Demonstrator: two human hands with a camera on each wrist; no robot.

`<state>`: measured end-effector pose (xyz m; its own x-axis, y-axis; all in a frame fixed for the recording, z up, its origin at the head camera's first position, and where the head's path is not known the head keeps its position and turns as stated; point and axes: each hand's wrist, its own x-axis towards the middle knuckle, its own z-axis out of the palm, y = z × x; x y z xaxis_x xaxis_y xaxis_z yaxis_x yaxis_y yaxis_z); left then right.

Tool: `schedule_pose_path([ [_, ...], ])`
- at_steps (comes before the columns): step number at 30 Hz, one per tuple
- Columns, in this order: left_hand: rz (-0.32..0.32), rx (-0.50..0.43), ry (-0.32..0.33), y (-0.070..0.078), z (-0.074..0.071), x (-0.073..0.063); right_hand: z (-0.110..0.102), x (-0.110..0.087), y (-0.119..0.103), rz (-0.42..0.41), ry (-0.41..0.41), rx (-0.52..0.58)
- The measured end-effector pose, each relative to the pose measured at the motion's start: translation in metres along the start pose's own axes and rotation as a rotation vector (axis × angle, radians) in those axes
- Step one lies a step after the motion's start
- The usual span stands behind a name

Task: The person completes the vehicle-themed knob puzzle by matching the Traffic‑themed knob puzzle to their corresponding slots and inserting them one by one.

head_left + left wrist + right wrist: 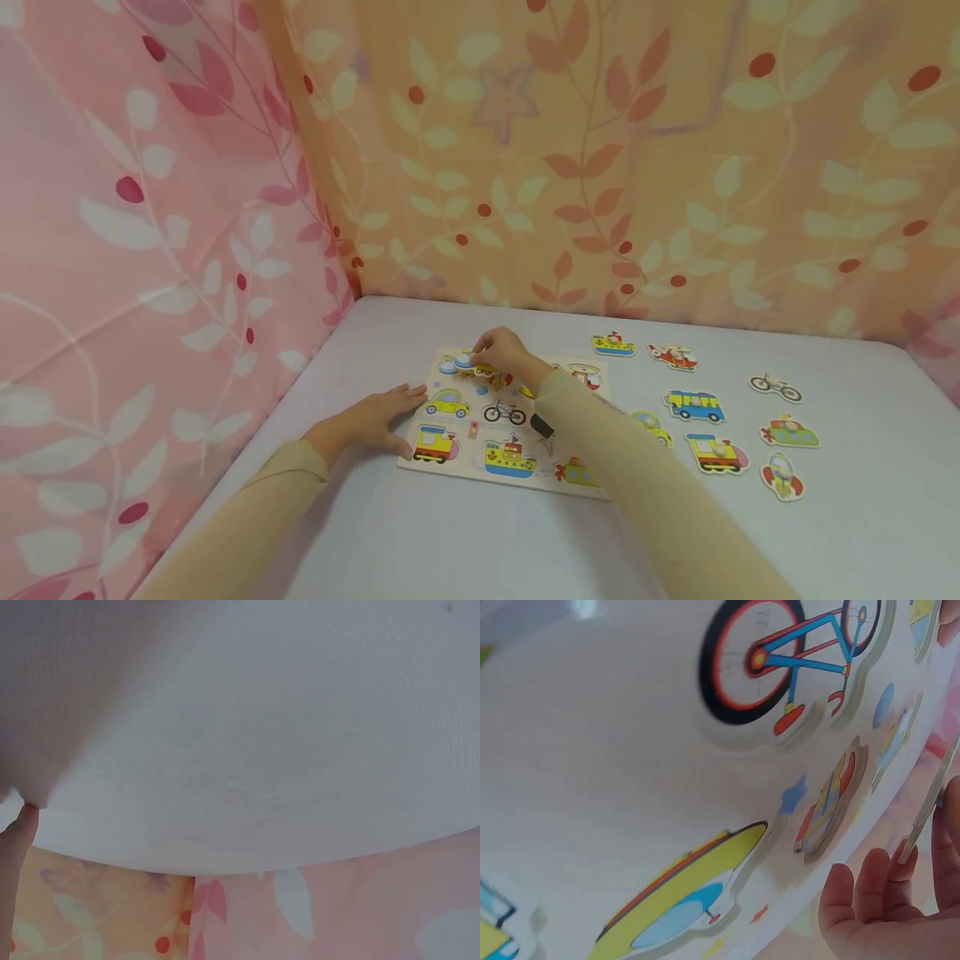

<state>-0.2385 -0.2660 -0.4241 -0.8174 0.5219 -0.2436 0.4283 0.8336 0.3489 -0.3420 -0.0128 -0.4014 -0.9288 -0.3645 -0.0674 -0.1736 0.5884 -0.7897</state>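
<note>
Pinching a piece (463, 362), right hand (506, 350) holds it over the upper left of the board (468, 459), covering part of its print. Right sleeve (652, 492) hides the board's lower right and clips a loose car (654, 427). Only right wrist view gives the piece edge-on. Left hand (378, 417), fingers extended, rests at board's left edge; left wrist view catches little beyond a finger (19, 834).

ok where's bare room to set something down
The white table is bare between the beige sleeves, in front of the pale wooden puzzle board, and right of the loose green submarine piece. Crowded around the loose yellow train piece.
</note>
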Motion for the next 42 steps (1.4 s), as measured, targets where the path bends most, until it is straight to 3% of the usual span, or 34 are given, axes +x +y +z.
schedule_pose_path([
  [17, 0.025, 0.020, 0.000, 0.003, -0.001, 0.001, 0.016, 0.012, -0.005, 0.093, 0.060, -0.059],
  [27, 0.045, 0.003, 0.012, 0.001, 0.000, -0.001, 0.021, 0.007, -0.015, 0.124, 0.068, -0.112],
  [35, 0.012, -0.002, 0.007, 0.001, 0.002, -0.001, 0.030, 0.015, -0.014, 0.179, 0.070, -0.186],
  [42, 0.005, 0.003, 0.013, 0.002, 0.000, -0.001, 0.032, 0.017, -0.015, 0.163, 0.037, -0.160],
])
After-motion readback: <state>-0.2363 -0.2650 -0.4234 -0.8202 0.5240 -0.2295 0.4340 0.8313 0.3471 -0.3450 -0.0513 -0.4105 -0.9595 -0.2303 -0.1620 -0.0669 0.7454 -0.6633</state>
